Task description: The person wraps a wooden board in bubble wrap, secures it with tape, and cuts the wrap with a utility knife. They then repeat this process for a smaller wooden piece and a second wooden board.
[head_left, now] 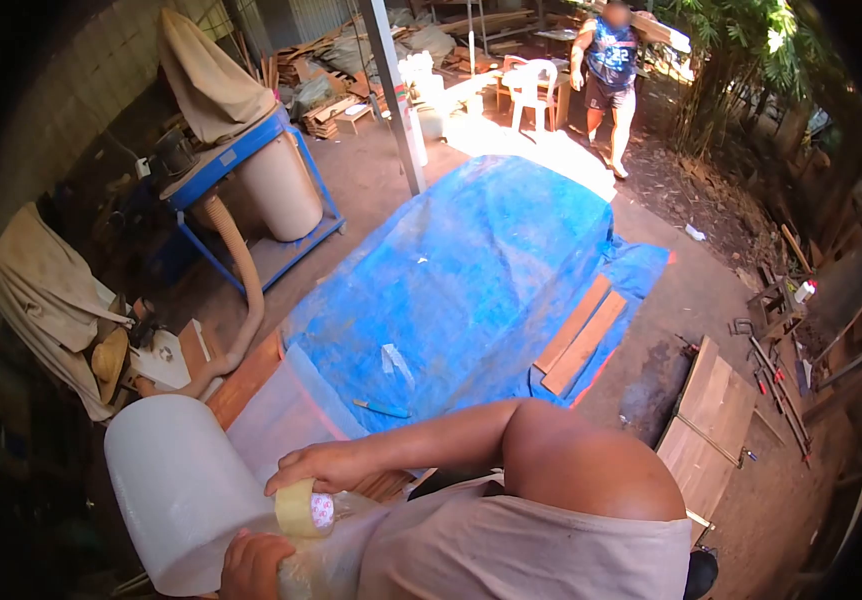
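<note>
One tape roll [296, 508] (light and firm, I'd judge) sits in the right hand [323, 466], grip closed on its outer rim, the best hold; the left hand [254, 567] is just beside, its grip unclear.

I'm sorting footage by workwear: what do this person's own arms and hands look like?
The right hand and left hand wear no gloves. The right arm is bare to the shoulder, beside a plain beige-grey top. The left forearm is out of view.
</note>
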### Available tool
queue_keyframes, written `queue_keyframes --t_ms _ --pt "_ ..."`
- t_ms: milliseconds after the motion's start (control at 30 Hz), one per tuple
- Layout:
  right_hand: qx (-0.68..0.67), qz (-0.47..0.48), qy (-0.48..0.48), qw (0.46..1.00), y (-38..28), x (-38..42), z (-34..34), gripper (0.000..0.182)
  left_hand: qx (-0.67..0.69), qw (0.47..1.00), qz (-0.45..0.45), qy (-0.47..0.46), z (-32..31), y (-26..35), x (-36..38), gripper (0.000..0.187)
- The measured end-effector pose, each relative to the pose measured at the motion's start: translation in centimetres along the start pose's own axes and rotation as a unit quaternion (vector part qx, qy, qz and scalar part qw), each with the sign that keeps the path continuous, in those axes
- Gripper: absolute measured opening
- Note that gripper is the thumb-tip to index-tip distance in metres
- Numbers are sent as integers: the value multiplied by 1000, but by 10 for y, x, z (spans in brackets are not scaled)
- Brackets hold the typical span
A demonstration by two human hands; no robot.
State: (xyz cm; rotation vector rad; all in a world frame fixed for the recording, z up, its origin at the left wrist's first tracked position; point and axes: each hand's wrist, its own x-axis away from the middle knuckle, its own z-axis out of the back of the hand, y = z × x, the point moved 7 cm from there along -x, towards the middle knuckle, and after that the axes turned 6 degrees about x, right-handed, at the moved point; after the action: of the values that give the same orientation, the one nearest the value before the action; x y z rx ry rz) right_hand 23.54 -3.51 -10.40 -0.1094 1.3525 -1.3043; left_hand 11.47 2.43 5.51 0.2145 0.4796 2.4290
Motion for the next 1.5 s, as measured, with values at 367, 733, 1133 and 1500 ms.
queue_keyframes --t_ms 367,733,1133,1500 --pt "-219 -160 55 961 32 32 -43 49 97 994 -30 -39 -9 -9 -18 102" --pt "-21 -96 -9 995 23 27 -13 53 78 995 1 -60 -9 -15 -25 106" --pt "36 -125 -42 991 29 32 -23 57 66 982 69 -162 -15 -21 -20 99" --pt "-77 -140 -30 987 13 44 -41 61 146 956 73 -245 -20 -21 -9 90"
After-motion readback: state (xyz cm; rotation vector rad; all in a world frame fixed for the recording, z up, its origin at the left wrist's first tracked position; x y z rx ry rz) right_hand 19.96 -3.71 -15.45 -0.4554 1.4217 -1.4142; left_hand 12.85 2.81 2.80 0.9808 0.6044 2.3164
